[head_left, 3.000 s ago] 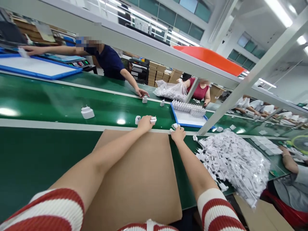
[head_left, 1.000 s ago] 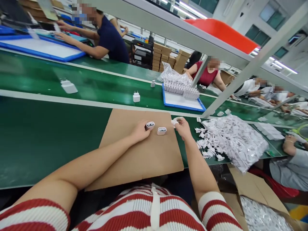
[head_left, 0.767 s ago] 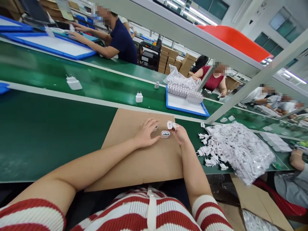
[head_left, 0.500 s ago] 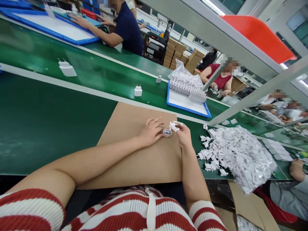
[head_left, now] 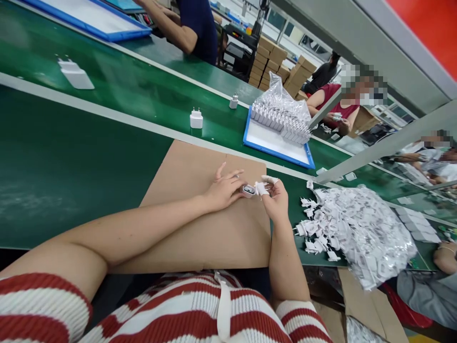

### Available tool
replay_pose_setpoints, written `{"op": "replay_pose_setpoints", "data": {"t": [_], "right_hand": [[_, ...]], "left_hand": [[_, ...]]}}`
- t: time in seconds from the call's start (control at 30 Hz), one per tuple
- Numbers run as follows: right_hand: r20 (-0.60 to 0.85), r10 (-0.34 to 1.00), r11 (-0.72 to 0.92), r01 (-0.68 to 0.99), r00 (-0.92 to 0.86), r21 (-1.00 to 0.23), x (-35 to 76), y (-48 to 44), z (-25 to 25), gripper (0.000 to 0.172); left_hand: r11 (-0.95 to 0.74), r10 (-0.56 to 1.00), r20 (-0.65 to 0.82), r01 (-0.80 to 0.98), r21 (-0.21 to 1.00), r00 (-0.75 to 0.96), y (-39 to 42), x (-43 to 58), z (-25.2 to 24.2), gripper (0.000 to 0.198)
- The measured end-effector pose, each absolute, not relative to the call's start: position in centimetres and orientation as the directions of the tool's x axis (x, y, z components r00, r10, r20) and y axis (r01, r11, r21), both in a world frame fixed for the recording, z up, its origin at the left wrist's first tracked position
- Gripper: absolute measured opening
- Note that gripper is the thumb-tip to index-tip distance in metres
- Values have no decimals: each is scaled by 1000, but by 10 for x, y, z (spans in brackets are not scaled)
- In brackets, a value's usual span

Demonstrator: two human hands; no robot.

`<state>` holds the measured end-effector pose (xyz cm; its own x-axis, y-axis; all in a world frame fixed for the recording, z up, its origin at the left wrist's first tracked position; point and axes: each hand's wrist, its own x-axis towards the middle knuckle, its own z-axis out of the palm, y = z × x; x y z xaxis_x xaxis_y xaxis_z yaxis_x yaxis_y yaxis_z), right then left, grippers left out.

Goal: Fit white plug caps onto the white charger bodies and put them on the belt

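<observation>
My left hand (head_left: 225,191) rests low over a cardboard sheet (head_left: 200,233), its thumb and fingers closed on a white charger housing (head_left: 249,191). The housing's open end faces right, and dark parts show inside it. Just to its right, my right hand (head_left: 276,197) pinches a white plug cap (head_left: 262,188) between thumb and fingers. White coverings wrap some of those fingertips. Cap and housing are very close together; whether they touch I cannot tell.
Right of the cardboard lies a clear bag of white plug caps (head_left: 371,228), with loose caps (head_left: 316,233) spilling beside it. Beyond, a blue-rimmed tray (head_left: 278,151) holds rows of chargers. Single chargers (head_left: 196,118) stand on the green belt (head_left: 143,90). A slanted metal post (head_left: 385,138) rises at right.
The view has shifted, so the belt and trays sit differently in the picture. My right hand's fingers have changed position around the cap. A left finger has lifted.
</observation>
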<state>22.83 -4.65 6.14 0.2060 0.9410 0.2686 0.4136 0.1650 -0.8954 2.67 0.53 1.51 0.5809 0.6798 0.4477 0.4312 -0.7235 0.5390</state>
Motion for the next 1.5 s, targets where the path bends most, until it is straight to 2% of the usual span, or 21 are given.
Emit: {"op": "replay_pose_setpoints", "data": {"t": [0.17, 0.3, 0.4, 0.47, 0.57, 0.67, 0.73, 0.83, 1.17, 1.37, 1.5], "right_hand": [[249, 945, 150, 395, 212, -906, 225, -47, 59, 33], [184, 959, 119, 280, 216, -953, 224, -49, 62, 28], [152, 976, 117, 219, 155, -969, 225, -49, 62, 30], [166, 981, 137, 253, 100, -958, 226, -49, 62, 33], [267, 962, 205, 509, 51, -836, 227, -51, 64, 24], [331, 941, 247, 807, -67, -537, 226, -56, 67, 22], [313, 937, 271, 887, -154, -374, 225, -57, 69, 27], [278, 932, 303, 918, -231, -256, 222, -56, 69, 29], [163, 955, 265, 960, -249, -86, 204, -44, 77, 31], [102, 975, 206, 975, -197, -82, 207, -41, 82, 22], [134, 983, 142, 983, -126, -116, 210, -37, 74, 21]], "left_hand": [[-708, 685, 437, 394, 586, 582, 5, 28, 16, 26], [-694, 694, 419, 386, 608, 585, 5, 26, 17, 36], [-688, 705, 425, 403, 603, 567, 5, 23, 15, 45], [-688, 711, 439, 416, 595, 549, 7, 22, 12, 42], [-693, 709, 450, 418, 587, 543, 10, 23, 8, 33], [-697, 701, 447, 401, 594, 556, 12, 24, 7, 33], [-692, 703, 440, 396, 603, 559, 13, 24, 7, 32], [-685, 707, 428, 395, 612, 563, 13, 24, 8, 31], [-683, 712, 447, 387, 619, 541, 12, 25, 6, 30], [-675, 718, 432, 396, 622, 545, 12, 26, 6, 28], [-683, 714, 446, 398, 612, 540, 14, 27, 3, 29]]}}
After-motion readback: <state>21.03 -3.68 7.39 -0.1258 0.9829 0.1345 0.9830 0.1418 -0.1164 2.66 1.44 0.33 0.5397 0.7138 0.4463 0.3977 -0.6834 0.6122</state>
